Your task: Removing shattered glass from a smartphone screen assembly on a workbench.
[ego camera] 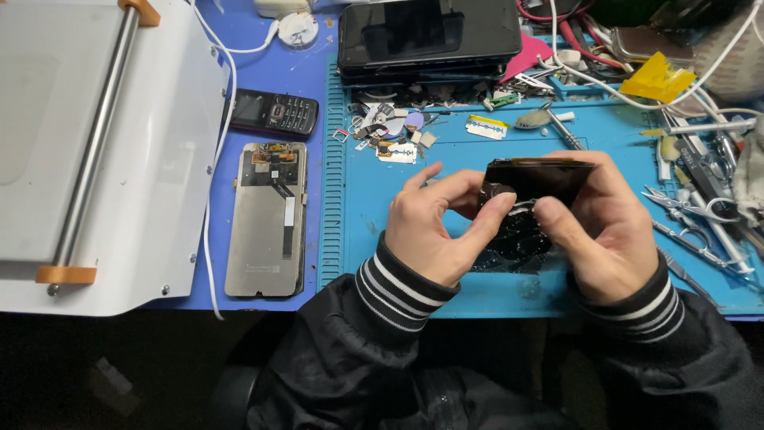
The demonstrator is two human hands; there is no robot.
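Both hands work over the blue repair mat [493, 299], near its front edge. The right hand [609, 231] is closed around a dark phone screen panel [541, 177], holding it tilted up by its right side. The left hand [434, 227] pinches narrowly at the panel's left corner, thumb and forefinger pressed together on a dark film or broken layer; shattered black pieces [517, 243] lie on the mat just below.

To the left, on the blue table, a detached display assembly [267, 219] lies face down, with a small keypad phone [274, 113] beyond it and a white machine with a roller bar [95, 143] further left. A razor blade [487, 126] sits on the far part of the mat; tweezers and scissors [692, 215] lie to the right.

As a judgement: the cracked glass could cut a fingertip, since both hands are bare, and a hard pull at the corner could snap the panel or scatter splinters
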